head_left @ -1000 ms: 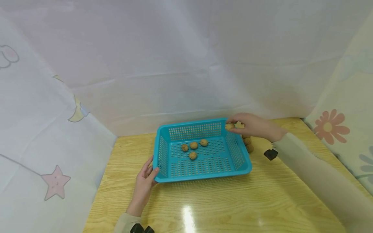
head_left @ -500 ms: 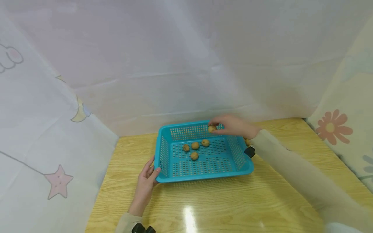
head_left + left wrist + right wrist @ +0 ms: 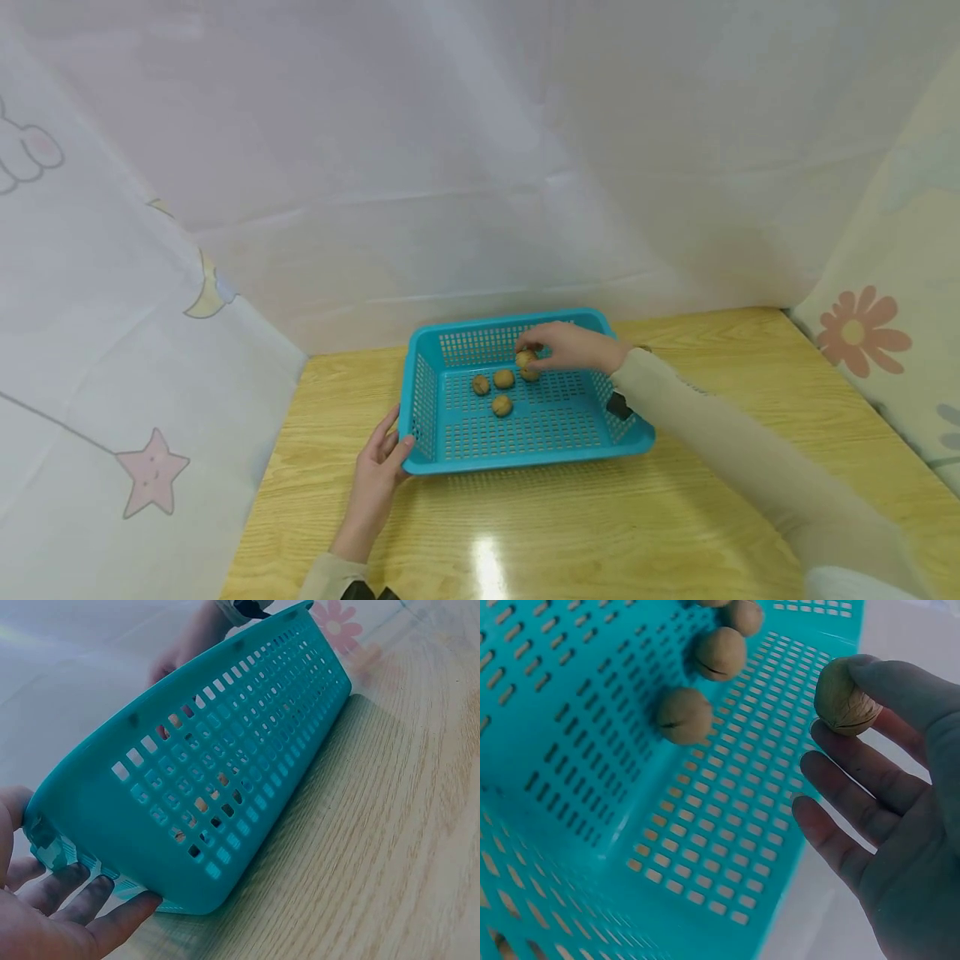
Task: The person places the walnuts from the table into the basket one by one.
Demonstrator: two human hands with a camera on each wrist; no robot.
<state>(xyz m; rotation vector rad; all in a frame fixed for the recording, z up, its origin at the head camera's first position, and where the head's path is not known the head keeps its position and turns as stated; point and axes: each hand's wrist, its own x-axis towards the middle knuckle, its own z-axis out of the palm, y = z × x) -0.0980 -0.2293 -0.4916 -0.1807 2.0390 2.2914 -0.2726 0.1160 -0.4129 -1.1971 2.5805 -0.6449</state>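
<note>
A blue plastic basket [image 3: 528, 462] with slotted walls stands on the wooden table. My left hand [image 3: 375, 475] grips its left end, thumb over the rim and fingers against the outside, as the left wrist view also shows at the basket corner [image 3: 82, 787]. Inside the basket, my right hand [image 3: 566, 346] pinches a walnut [image 3: 845, 697] between thumb and index finger while the other fingers spread loosely. Below that hand lies one walnut [image 3: 529, 374], partly covered. Further walnuts rest on the basket floor, among them a front one [image 3: 502, 406] and a left one [image 3: 480, 384].
Pale printed cloth [image 3: 465, 183] hangs behind the table and along both sides. The wooden table top [image 3: 570, 533] extends in front of the basket. Right of the basket, my sleeve [image 3: 720, 425] covers the place where more walnuts lay.
My right hand has carried the walnut from over the basket's right rim leftward and down into the basket. My left hand keeps its grip on the left end.
</note>
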